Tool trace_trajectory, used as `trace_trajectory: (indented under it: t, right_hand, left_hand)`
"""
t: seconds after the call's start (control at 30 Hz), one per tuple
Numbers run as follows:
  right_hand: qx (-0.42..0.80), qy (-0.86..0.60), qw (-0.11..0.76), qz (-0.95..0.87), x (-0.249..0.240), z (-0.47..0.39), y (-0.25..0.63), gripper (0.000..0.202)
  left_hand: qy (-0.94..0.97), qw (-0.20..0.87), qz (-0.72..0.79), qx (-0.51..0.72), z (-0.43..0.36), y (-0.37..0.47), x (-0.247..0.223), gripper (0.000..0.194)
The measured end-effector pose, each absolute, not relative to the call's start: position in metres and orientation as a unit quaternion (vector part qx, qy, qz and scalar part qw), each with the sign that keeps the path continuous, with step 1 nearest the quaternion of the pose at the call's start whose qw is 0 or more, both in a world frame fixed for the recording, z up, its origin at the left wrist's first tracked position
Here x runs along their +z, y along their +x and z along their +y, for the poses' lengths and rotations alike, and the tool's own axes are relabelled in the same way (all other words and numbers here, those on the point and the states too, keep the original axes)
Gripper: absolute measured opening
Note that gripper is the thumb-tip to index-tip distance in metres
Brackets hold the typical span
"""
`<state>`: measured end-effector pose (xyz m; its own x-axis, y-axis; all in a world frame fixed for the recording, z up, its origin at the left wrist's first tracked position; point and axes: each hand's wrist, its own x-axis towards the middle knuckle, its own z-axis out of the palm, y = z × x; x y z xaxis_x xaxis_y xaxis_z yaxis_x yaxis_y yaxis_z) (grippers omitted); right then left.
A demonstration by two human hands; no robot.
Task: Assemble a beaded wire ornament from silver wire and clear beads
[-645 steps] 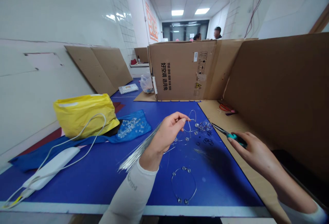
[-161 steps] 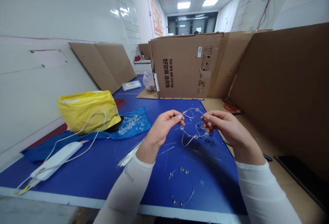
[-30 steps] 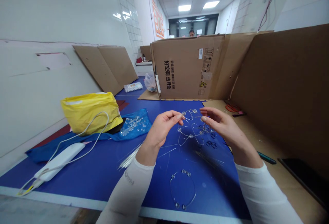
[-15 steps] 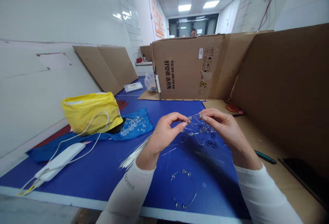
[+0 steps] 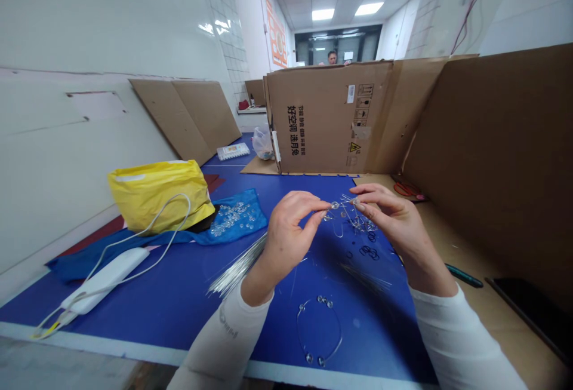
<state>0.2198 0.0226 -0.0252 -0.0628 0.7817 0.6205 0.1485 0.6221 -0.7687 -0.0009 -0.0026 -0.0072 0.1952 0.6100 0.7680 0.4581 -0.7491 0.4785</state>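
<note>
My left hand (image 5: 293, 229) pinches a thin wire piece with clear beads (image 5: 335, 205) over the middle of the blue table. On its right, my right hand (image 5: 391, 214) holds the wirework by a bead between thumb and forefinger. Bent wire loops hang between the hands; their exact shape is hard to make out. Behind and below my right fingers lies a cluster of wire and beads (image 5: 364, 224), with small black rings (image 5: 369, 252) nearer me. A beaded wire ring (image 5: 341, 330) lies flat near the front edge. Straight wires (image 5: 235, 270) lie beside my left forearm.
Clear beads (image 5: 233, 217) lie on blue cloth at the left, by a yellow bag (image 5: 159, 196) and a white power strip (image 5: 105, 279) with its cable. Cardboard (image 5: 331, 118) stands behind. Green-handled pliers (image 5: 464, 275), orange scissors (image 5: 406, 189) and a dark phone-like slab (image 5: 532, 312) lie right.
The wirework between my hands has turned, and its loops now hang in a narrower bunch. My right hand has shifted slightly right, with its fingers more spread. The distant person's head is higher.
</note>
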Motion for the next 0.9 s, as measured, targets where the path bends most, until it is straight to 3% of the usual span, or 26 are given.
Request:
trace_trajectory:
  t: [0.47, 0.9]
  right_hand:
    - [0.215, -0.299, 0.619, -0.694, -0.0253, 0.022, 0.2218, 0.006]
    - [0.247, -0.335, 0.608, -0.676, -0.0207, 0.0124, 0.2172, 0.004]
  left_hand:
    - [0.773, -0.011, 0.268, 0.574, 0.0002, 0.0006, -0.0089, 0.012]
    - [0.747, 0.114, 0.361, 0.547, 0.0003, -0.0012, -0.0072, 0.01]
